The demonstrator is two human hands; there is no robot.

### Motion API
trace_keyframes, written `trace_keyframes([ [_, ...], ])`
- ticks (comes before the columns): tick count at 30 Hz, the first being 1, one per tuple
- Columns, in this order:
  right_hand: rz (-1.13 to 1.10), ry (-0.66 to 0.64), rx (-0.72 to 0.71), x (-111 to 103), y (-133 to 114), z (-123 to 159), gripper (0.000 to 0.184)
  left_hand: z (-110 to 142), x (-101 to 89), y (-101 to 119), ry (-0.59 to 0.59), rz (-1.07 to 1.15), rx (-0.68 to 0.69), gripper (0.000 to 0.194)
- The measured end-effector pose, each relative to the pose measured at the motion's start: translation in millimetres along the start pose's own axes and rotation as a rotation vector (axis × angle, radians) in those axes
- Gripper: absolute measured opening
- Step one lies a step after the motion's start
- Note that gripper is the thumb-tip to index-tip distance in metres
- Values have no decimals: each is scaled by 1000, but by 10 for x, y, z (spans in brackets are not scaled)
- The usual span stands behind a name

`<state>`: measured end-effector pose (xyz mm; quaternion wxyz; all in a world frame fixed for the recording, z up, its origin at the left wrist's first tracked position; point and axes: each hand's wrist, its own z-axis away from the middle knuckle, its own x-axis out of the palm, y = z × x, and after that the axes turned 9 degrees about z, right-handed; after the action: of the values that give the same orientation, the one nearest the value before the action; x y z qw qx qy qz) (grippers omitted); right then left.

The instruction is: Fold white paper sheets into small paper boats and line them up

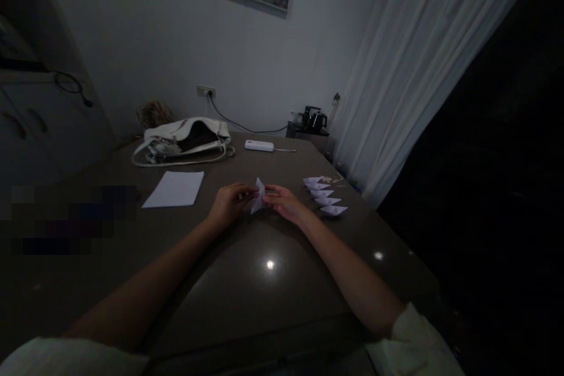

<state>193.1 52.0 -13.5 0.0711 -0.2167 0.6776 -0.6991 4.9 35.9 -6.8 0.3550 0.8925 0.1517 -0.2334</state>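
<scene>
Between my two hands is a folded white paper boat (258, 195), turned so that its pointed ends face up and down. My left hand (230, 204) pinches it from the left side, fingers closed on the paper. From the right, my right hand (284, 202) grips it with thumb and fingers. Just right of my hands stand several finished-looking paper boats (333, 210) in a slanting row on the table. A stack of white paper (174, 190) lies flat to the left of my left hand.
A white handbag (185, 140) rests at the table's back left. Near the back edge lies a white power bank (259, 145) with a short cable. Small pale scraps (330, 179) lie beyond the boats. Black kettles (314, 120) stand behind the dark table (247, 305), beside a white curtain (396, 70).
</scene>
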Motion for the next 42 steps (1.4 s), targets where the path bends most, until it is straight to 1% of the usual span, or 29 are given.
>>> trace_keyframes([
  [4,-12,33,10,2,47,-19,49,0,-2,28,-97,28,21,24],
  [7,-14,38,26,0,42,-16,49,1,-14,46,-121,23,16,23],
  [13,-28,58,39,16,18,1,45,0,-26,19,-97,-2,29,21],
  [18,3,40,84,22,-10,10,39,11,-11,-29,-77,-10,39,18],
  [23,16,33,95,30,-38,28,37,20,-5,-59,-59,-14,60,17],
  [37,55,15,111,35,-78,41,27,9,-11,23,-11,3,44,14],
  [42,81,2,93,26,-86,43,29,14,-8,4,-7,2,44,15],
])
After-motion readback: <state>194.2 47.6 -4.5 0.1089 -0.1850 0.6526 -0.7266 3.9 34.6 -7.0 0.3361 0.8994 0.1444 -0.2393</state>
